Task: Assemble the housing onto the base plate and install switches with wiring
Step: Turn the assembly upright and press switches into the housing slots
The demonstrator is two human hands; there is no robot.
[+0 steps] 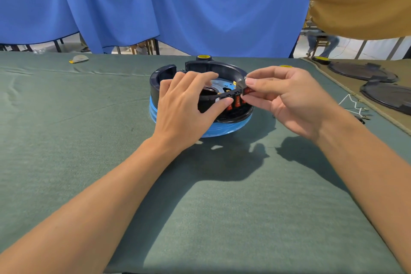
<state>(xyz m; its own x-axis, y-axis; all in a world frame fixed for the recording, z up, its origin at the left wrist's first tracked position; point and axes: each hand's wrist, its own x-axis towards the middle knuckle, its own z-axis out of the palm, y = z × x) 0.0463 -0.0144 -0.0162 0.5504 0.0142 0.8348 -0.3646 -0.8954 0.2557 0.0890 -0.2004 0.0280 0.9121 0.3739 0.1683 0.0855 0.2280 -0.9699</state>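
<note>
Switch fitting, I'd say: the left hand (184, 104) pinches the curved black switch bracket (223, 95) over the round black plastic housing (222, 68), mid-table. The right hand (287, 98) has its fingers clamped on a red rocker switch (248, 91), which needs pressing squarely home.

Black housing (222, 68) with red switches (237, 101) tops blue base (222, 130).

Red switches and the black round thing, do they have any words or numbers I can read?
No words or numbers can be read.
Red switches: tiny marks, too blurred to read.
Black housing: no lettering shows.
</note>
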